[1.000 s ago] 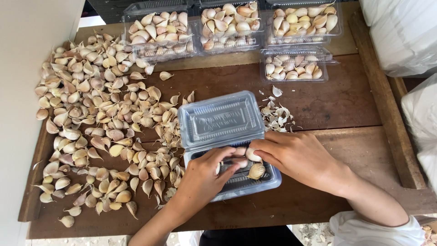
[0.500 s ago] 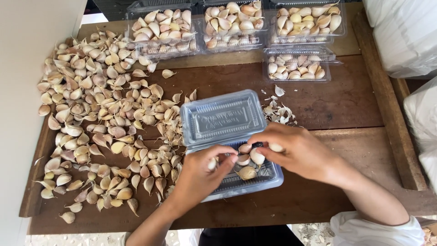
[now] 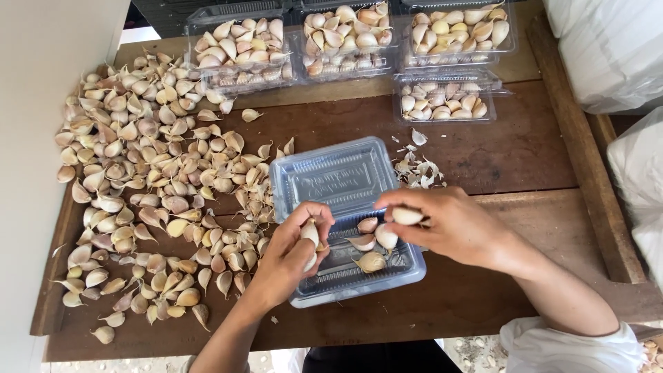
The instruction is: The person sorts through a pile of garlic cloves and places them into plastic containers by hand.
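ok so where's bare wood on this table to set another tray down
Bare wood lies right of the open tray, between the small filled tray and the right hand, and along the near edge. The loose clove pile crowds the left; filled trays line the far edge.

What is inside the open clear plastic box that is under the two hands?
Three loose garlic cloves lie in the open clear plastic box. The left hand and right hand each hold one clove above it. Both hands cover part of its floor.
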